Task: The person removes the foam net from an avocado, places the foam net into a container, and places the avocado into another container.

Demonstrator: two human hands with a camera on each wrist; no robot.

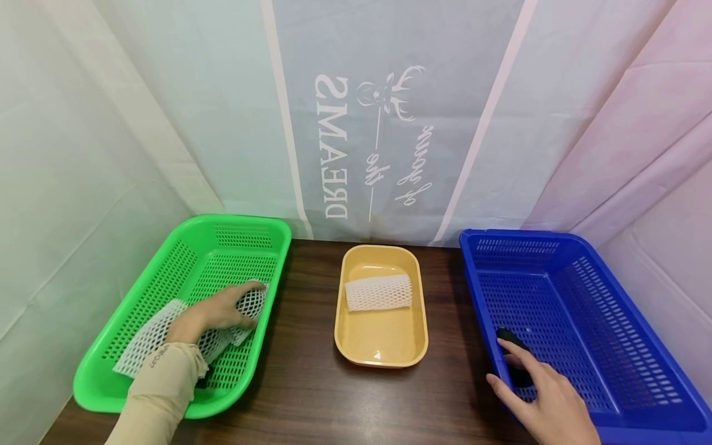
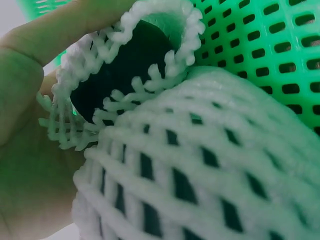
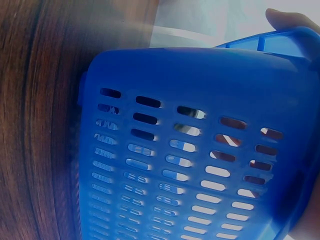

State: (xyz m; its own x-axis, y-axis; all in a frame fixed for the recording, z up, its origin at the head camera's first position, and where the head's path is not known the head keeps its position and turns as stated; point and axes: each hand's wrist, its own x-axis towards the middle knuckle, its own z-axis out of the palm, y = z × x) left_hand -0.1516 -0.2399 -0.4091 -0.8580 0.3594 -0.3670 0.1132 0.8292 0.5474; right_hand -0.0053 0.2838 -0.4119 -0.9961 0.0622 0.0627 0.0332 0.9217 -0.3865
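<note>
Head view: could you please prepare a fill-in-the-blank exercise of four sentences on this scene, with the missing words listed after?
1. The left grip is inside the ____ basket.
2. In the yellow tray, the number of white net sleeves is ____.
3. The dark object near the right grip lies in the ____ basket.
4. The largest word printed on the cloth is ____.
Missing words: green; one; blue; DREAMS.

Left forearm (image 1: pixel 156 395): sleeved, rising from the near edge, slanting far and right.
Left hand (image 1: pixel 214 312): at left, back upward, fingers (image 1: pixel 241 289) and thumb bent in a grip.
Right hand (image 1: pixel 550 392): at near right, pointing far and left; thumb and index finger (image 1: pixel 517 352) parted, loosely extended.
Spacing: hands well apart.
</note>
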